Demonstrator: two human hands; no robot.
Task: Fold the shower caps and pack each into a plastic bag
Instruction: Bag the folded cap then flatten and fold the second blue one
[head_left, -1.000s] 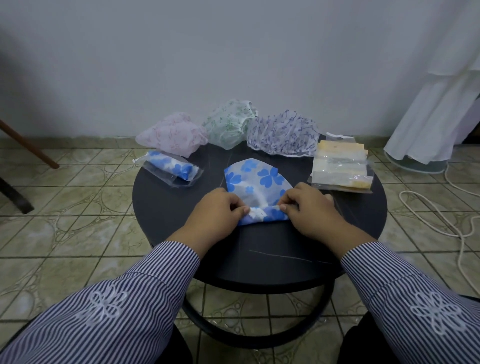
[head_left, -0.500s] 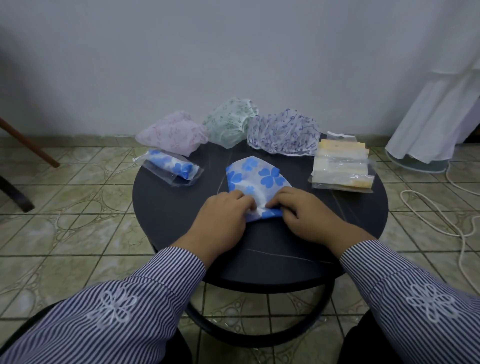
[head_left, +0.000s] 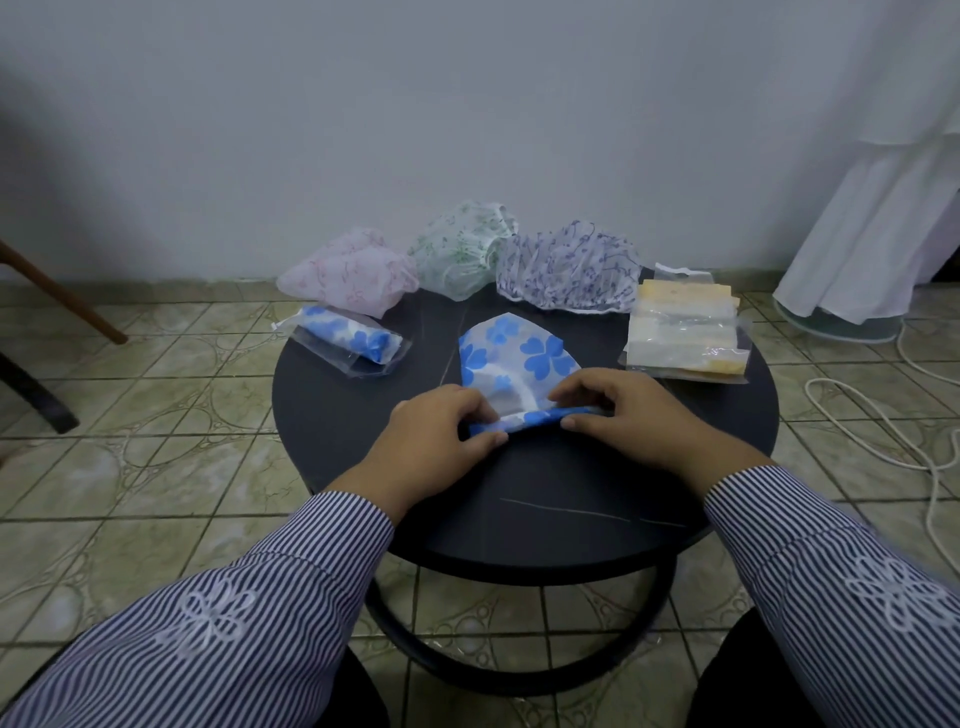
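Round dark tabletop (head_left: 332, 415). Blue-flower shower cap (head_left: 519, 358) lies at centre, near edge rolled. Left hand (head_left: 431, 436) and right hand (head_left: 618, 415) both pinch rolled edge, fingers curled. 3 loose caps at back: pink (head_left: 353, 275), green (head_left: 462, 249), purple (head_left: 566, 270). 1 packed cap in bag (head_left: 348, 338) on left. 1 stack of empty plastic bags (head_left: 685, 332) on right.

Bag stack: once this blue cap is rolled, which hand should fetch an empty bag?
Probably the right hand: the bag stack lies just beyond it, on the table's right side.
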